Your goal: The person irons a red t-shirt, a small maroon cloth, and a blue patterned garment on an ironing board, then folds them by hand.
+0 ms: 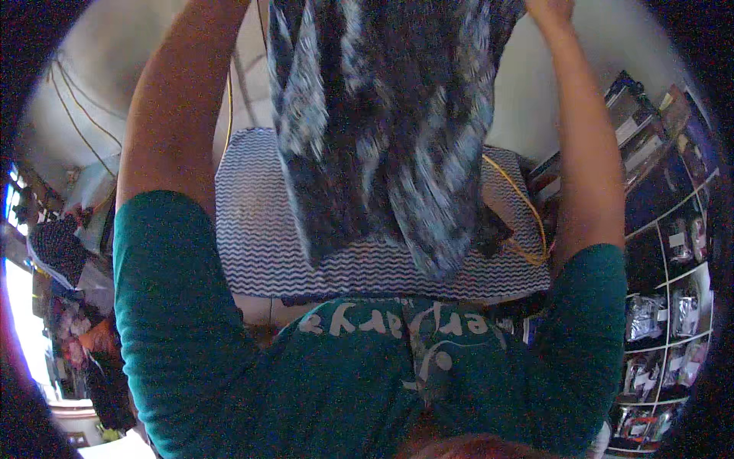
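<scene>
A dark cloth with a mottled light-blue pattern (390, 132), probably a garment, hangs in front of me from the top edge of the view, blurred. My right hand (551, 12), cut off by the top edge, grips its upper right corner. My left arm is raised beside the cloth's left side, and my left hand is out of view above. Below the cloth lies a board with a blue-and-white zigzag cover (252, 229), resembling an ironing board. The lower hem hangs in front of it; whether it touches is unclear.
A yellow cord (524, 198) loops over the board's right side, beside a dark object (493, 232) partly behind the cloth. Wire-grid shelving (665, 310) on the right carries several clear-wrapped packets. Dark cloth items (57, 246) hang at left, near a bright opening (26, 321).
</scene>
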Action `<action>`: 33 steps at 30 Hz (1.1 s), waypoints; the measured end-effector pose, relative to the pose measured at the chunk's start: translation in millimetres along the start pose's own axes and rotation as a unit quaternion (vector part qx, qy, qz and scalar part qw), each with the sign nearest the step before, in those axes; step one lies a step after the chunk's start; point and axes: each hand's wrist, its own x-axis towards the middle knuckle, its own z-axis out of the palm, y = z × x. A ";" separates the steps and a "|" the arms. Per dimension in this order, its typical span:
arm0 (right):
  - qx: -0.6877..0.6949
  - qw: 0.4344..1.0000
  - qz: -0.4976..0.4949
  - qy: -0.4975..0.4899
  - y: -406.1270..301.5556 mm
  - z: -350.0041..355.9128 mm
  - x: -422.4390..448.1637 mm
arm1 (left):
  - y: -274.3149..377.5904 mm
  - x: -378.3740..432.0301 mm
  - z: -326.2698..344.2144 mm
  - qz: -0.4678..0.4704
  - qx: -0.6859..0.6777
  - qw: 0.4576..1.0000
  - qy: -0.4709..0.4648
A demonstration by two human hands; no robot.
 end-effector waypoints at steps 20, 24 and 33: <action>0.198 0.901 -0.075 -0.379 -18.6 88.6 -536.4 | -70.0 -515.4 215.2 0.084 0.014 0.894 -0.440; 0.261 0.872 -0.096 -0.402 -23.2 43.9 -563.8 | -49.4 -558.5 192.0 0.064 0.022 0.878 -0.474; 0.383 0.732 -0.049 -0.561 -18.5 18.6 -573.3 | -43.2 -597.0 161.0 -0.042 0.089 0.815 -0.571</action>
